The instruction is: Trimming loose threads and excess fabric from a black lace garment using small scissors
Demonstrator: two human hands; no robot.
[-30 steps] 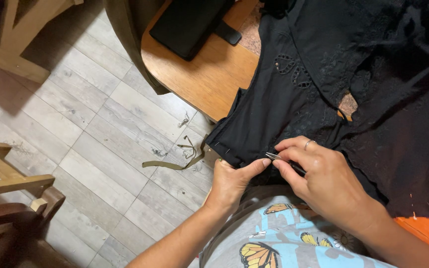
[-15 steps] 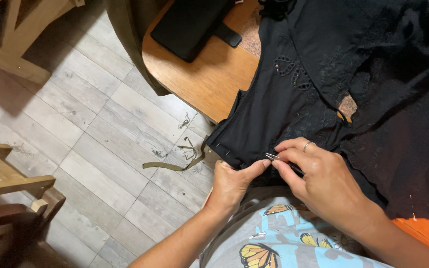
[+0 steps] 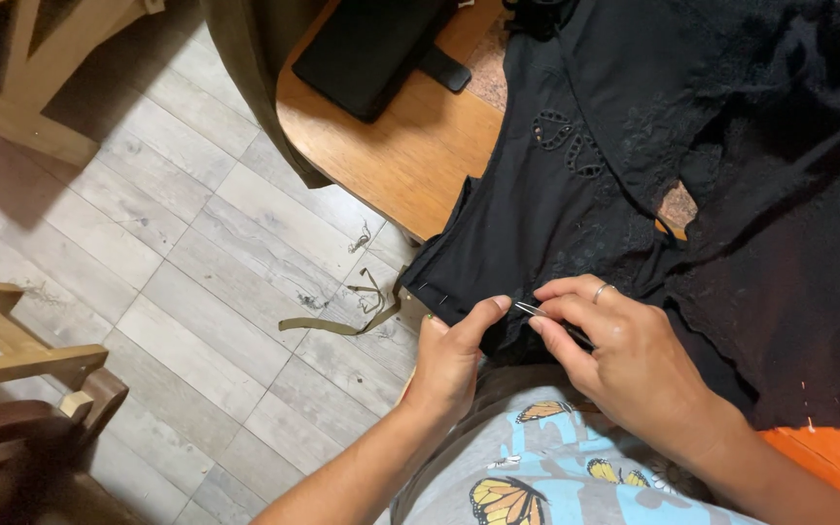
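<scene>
A black garment (image 3: 634, 194) lies spread over the near edge of a wooden table (image 3: 410, 165), its lower hem hanging toward the person's lap. The cloth is thin and dark, with embroidered eyelet holes in leaf shapes on the upper part and a torn or cut opening near the middle where the wood shows through. The right edge hangs ragged.

The work sits at the hem (image 3: 439, 297), at the near left corner of the garment. A few small pale marks, perhaps pins or stitches, show along the hem left of the hands; they are too small to tell apart. Judging from this, a short stretch on the left looks dealt with, and the long run of hem to the right seems untouched.

The left hand (image 3: 449, 355) pinches the hem, thumb on top, holding the fold flat. The right hand (image 3: 624, 360), wearing a ring, grips a thin metal tool (image 3: 551, 321) between thumb and forefinger, its tip pointing left at the fold. It may be tweezers or a seam ripper; the picture does not settle which.

Farther out, a flat black case (image 3: 371, 49) rests at the far side of the table. On the pale plank floor (image 3: 167, 253) to the left lie an olive strip (image 3: 337, 326) and loose thread scraps. Wooden chair parts (image 3: 12, 340) stand at the left edge.
</scene>
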